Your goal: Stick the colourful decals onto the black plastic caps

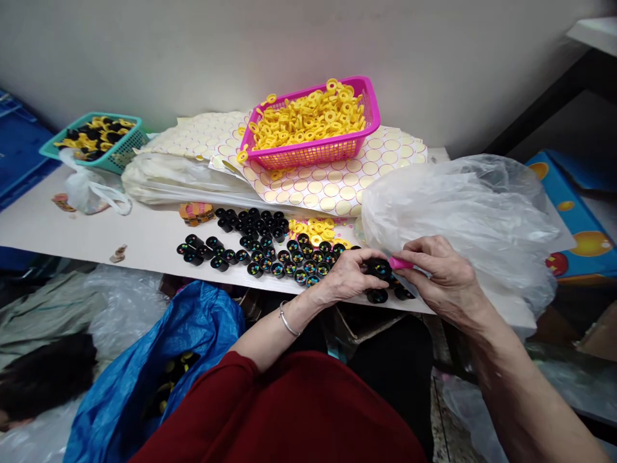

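My left hand is closed around a small round black cup at the right end of the group on the table. Between the thumb and fingers of my right hand is a small pink cylinder, its end close to that cup. To the left, several black cups stand in a cluster, many holding tiny coloured beads. Behind them is a small heap of yellow rings. More black cups lie below my hands, partly hidden.
A pink basket full of yellow rings stands at the back on dotted sheets. A clear plastic bag bulges at right, and a green basket stands far left. A blue sack and a person's head are below left.
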`<state>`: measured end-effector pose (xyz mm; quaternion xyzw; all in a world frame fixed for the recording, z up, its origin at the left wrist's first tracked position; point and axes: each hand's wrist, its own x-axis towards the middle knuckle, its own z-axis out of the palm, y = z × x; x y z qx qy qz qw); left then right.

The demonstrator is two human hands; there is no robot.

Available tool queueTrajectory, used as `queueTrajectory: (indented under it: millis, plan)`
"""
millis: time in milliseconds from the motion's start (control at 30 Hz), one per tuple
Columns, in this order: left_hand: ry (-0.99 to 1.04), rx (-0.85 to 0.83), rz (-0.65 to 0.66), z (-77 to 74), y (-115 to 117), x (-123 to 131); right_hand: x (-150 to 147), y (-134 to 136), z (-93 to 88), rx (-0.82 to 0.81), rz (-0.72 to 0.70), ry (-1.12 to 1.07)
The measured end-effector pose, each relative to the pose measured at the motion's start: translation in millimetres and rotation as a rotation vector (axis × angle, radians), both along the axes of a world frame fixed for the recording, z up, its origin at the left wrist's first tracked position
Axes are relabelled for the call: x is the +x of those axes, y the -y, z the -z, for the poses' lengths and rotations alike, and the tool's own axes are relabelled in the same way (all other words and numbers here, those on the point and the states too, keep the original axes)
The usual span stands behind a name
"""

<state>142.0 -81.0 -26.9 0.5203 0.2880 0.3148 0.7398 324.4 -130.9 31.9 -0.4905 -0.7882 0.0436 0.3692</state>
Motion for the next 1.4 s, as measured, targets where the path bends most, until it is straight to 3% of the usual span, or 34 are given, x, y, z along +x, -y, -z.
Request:
queueTrajectory:
  millis: [67,133,233,333,400,467,667,900,1067,1167,1333,1400]
  plan:
    - [-0.016,0.112,-0.021,0.0,-5,-3,9,-3,6.2,-0.049,0.09,-0.17]
    - [-0.066,0.343,-0.014,-4.4,-12,-6,21,-10,15.4,-0.099,0.225,-0.343]
    - [-0.231,0.729,0.182,-19.1,-24,-3,39,-32,34.8,-0.234,0.428,-0.48]
    - [-0.5,0.918,0.402,-35.1,-30,5,49,-60,53.9,-0.433,0.481,-0.377]
    - [-0.678,0.956,0.427,-41.8,-32,8,51,-75,61.9,-0.521,0.436,-0.21]
    - [-0.756,0.957,0.387,-45.0,-34,7,50,-85,64.9,-0.559,0.405,-0.03]
    - [-0.695,0.81,0.327,-53.4,-32,-11,47,-96,60.2,-0.677,0.475,0.297]
    - [-0.69,0.697,0.253,-54.8,-30,-11,29,-101,59.6,-0.615,0.388,0.361]
    - [-0.605,0.644,0.181,-48.7,-31,-15,12,-114,62.6,-0.611,0.244,0.021]
    - [-0.536,0.552,0.141,-43.0,-30,-18,17,-117,64.8,-0.647,0.231,-0.128]
    - [-0.243,0.337,0.022,-28.9,-24,-15,42,-89,60.5,-0.703,0.182,-0.771]
    - [-0.144,0.282,-0.016,-25.7,-21,-12,46,-70,53.6,-0.673,0.172,-0.867]
